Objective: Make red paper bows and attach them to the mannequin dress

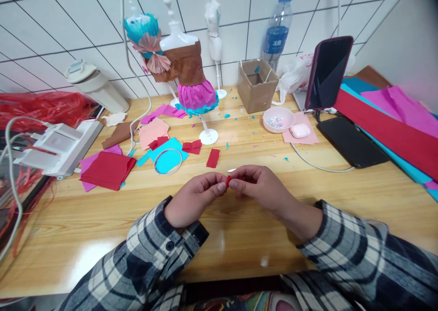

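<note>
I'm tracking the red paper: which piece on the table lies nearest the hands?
The small red strip just beyond the left hand; the red scrap by the white stand and the red square farther left lie farther off.

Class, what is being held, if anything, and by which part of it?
The left hand and right hand pinch a small red piece at its opposite sides.

We can read large white Chinese characters on the blue label (275, 38) of the clear plastic bottle (282, 12): the first is 冰, and the second, blurred, looks to us like 露. We also see reddish marks on the crumpled white plastic bag (297, 76), too creased for us to make out.
</note>
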Demonstrator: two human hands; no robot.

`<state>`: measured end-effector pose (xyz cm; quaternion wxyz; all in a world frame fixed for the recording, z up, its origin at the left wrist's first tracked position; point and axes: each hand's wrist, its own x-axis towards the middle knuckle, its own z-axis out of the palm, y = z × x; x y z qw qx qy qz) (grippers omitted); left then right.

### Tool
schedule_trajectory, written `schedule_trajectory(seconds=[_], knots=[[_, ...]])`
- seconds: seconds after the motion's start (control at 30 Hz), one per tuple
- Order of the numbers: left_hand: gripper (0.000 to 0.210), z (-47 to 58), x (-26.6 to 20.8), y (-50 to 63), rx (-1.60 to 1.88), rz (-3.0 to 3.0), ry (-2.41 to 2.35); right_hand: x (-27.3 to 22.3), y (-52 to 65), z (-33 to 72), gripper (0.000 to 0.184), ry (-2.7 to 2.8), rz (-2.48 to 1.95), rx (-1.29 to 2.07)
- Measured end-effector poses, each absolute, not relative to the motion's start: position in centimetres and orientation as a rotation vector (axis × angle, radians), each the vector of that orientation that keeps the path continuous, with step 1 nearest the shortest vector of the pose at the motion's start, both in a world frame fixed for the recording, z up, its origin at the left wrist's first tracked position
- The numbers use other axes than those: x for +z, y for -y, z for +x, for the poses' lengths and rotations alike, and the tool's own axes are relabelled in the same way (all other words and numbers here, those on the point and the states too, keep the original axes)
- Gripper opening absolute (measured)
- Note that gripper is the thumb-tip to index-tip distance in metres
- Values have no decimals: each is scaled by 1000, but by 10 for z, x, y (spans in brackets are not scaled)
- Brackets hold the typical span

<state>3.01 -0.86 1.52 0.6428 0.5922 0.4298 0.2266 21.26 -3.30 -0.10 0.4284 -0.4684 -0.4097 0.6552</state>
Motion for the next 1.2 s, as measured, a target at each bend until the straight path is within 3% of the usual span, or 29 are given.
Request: schedule_trajectory(seconds=[0.43,1.2], knots=[[19,34,24,9,693,1588,-1122,4,37,210,11,1235,-1290,1363],[14,35,21,10,683,1893,-1145,8,38,210,12,1286,-1335,1321]])
